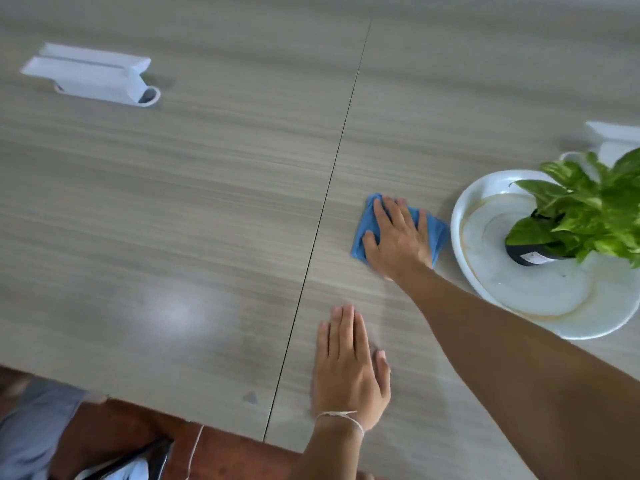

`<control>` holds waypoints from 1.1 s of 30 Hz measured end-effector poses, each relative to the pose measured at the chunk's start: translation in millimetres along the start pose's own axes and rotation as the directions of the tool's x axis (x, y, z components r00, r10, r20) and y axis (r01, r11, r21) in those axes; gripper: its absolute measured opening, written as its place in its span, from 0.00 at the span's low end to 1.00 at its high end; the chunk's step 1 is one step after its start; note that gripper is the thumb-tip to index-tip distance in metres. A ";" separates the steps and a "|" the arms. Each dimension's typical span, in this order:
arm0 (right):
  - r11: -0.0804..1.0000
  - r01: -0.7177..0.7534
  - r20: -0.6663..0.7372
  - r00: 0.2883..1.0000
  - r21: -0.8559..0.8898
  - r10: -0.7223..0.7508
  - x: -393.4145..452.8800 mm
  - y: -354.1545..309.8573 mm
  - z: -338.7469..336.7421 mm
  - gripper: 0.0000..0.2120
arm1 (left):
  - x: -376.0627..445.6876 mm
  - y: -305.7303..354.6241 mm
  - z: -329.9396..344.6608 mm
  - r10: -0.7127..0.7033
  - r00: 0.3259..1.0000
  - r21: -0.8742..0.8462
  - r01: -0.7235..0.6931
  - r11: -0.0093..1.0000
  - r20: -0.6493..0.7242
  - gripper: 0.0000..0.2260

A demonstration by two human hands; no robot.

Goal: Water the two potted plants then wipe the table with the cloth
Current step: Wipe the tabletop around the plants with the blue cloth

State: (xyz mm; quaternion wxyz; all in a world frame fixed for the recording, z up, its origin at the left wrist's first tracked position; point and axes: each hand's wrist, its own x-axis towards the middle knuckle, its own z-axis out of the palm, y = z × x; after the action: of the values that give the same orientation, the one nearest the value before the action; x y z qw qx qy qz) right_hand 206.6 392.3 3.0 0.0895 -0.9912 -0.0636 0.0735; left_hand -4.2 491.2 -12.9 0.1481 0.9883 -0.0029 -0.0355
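Observation:
A folded blue cloth [434, 230] lies on the grey wood-grain table [194, 188], just right of the table's centre seam. My right hand [398, 237] presses flat on the cloth with straight, spread fingers. My left hand [349, 372] rests flat on the bare table nearer to me, fingers together, a thin string around the wrist. One potted plant [585, 216] with green leaves in a small black pot stands on a white round tray [540, 299] at the right edge. No second plant is in view.
A white cable-port cover [93, 74] sits raised at the far left, and another white cover [613, 140] is behind the plant. A dark seam [325, 202] runs across the table. The near table edge is at the bottom left, with floor below.

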 end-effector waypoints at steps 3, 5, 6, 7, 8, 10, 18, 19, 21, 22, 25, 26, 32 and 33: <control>0.997 -0.009 0.032 0.999 -0.073 0.012 32.8 3.1 -4.2 0.33 | 0.6 1.2 -2.1 0.002 1.000 -0.007 -0.002 1.000 0.009 0.30; 0.995 -0.012 0.037 0.999 -0.101 0.016 37.8 5.1 -1.8 0.34 | -0.7 1.2 -4.4 0.003 1.000 0.000 -0.003 1.000 0.021 0.30; 0.994 -0.009 0.033 0.999 -0.110 0.013 37.2 5.6 -0.3 0.34 | -0.5 1.3 -5.6 0.000 1.000 0.005 0.000 1.000 0.027 0.30; 0.994 -0.006 0.028 1.000 -0.114 0.010 35.8 6.1 0.3 0.34 | -0.1 1.9 -6.6 -0.004 0.999 0.005 0.004 1.000 0.032 0.30; 0.993 -0.005 0.026 1.000 -0.117 0.008 33.8 6.3 0.2 0.34 | 0.4 2.4 -7.1 -0.005 0.999 0.004 0.005 1.000 0.033 0.30; 0.993 -0.009 0.025 1.000 -0.120 0.012 24.6 7.2 1.0 0.33 | 0.2 2.4 -7.0 -0.006 0.999 -0.001 0.006 1.000 0.031 0.29; 0.996 0.045 0.018 0.999 -0.079 -0.044 -73.3 25.8 16.0 0.34 | -0.3 -1.4 -5.7 -0.003 1.000 -0.011 0.003 1.000 0.004 0.27; 0.996 0.049 0.014 0.999 -0.068 -0.048 -86.5 30.0 16.5 0.34 | -0.4 -1.3 -5.2 -0.003 1.000 -0.009 0.003 1.000 0.000 0.27; 0.997 0.059 0.002 0.998 -0.047 -0.059 -114.0 36.9 19.1 0.34 | -1.0 -2.2 -4.7 -0.001 1.000 -0.007 0.001 1.000 -0.016 0.26; 0.997 0.065 -0.006 0.998 -0.044 -0.065 -127.6 40.0 20.5 0.34 | -1.3 -2.4 -4.5 0.002 1.000 -0.008 -0.002 1.000 -0.029 0.26; 0.997 0.069 -0.027 0.997 -0.038 -0.070 -170.9 49.8 26.6 0.33 | -2.1 -2.3 -4.3 0.014 0.998 -0.009 -0.014 1.000 -0.057 0.27; 0.997 0.070 -0.037 0.997 -0.031 -0.071 -187.0 54.1 29.6 0.32 | -2.4 -2.5 -4.2 0.013 0.998 0.003 -0.013 1.000 -0.058 0.27; 0.999 0.031 -0.052 0.998 0.036 -0.029 -275.4 108.8 36.5 0.33 | -3.3 0.1 -8.4 0.025 0.999 0.038 -0.023 0.999 -0.044 0.30; 0.999 0.009 -0.047 0.999 0.040 -0.007 -286.8 121.9 35.2 0.33 | -3.3 1.3 -8.2 0.031 0.998 0.047 -0.029 0.998 -0.054 0.31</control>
State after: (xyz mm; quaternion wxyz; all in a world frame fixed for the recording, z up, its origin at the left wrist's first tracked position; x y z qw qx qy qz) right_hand -66.5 239.3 -15.5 0.1111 -0.9904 -0.0640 0.0513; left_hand -6.9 492.3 -4.4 0.1259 0.9919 -0.0145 -0.0059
